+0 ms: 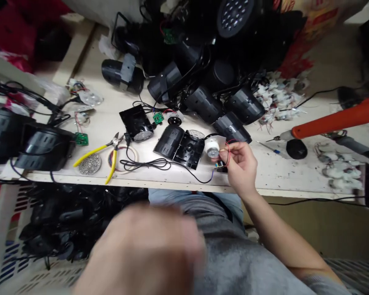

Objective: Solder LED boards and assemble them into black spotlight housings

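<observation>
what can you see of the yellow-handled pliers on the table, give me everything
The pliers have a bare, metallic-looking head and two yellow handles that look plastic- or rubber-covered. They lie on the pale table, jaws seemingly parted, head toward the far side, handles splayed open. One handle crosses a round cluster of small silvery bits, the other the left side of a ring-shaped coil; actual contact is hard to tell. Nothing grips them.

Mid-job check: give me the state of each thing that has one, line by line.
Yellow-handled pliers: open, lying on the bench
Central black housing: open, inside showing
Black cable: loosely looped
Green circuit board: exposed
White-and-silver part: held by the right hand
Left hand: blurred, grip unclear
</observation>
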`<state>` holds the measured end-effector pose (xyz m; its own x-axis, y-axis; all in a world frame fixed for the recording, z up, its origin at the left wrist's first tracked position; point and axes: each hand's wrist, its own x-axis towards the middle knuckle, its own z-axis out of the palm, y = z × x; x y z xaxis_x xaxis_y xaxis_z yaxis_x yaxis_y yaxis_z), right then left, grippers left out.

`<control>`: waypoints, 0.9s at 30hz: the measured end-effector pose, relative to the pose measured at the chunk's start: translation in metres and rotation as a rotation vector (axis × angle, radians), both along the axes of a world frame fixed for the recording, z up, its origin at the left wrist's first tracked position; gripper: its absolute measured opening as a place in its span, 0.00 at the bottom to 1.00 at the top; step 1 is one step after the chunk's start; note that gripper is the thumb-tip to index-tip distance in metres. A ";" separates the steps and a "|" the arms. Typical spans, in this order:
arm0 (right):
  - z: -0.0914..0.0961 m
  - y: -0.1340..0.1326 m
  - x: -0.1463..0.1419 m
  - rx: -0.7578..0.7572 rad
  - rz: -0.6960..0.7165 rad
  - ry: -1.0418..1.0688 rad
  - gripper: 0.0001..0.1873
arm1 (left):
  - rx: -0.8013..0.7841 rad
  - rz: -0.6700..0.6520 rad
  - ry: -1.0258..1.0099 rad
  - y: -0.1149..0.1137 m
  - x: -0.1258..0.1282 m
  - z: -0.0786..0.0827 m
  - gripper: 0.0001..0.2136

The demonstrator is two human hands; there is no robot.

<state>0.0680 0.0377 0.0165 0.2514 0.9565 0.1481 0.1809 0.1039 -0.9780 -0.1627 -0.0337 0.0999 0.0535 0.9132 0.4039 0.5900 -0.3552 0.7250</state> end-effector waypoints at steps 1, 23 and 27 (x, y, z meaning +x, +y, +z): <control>0.000 0.005 -0.002 -0.055 0.050 0.062 0.16 | 0.064 0.046 0.016 0.014 0.006 -0.012 0.11; 0.000 0.027 -0.009 -0.180 0.136 -0.099 0.10 | 0.182 0.245 0.124 0.047 0.065 -0.114 0.31; 0.003 0.027 -0.009 -0.185 0.117 -0.009 0.10 | 0.183 0.249 0.079 0.049 0.065 -0.111 0.33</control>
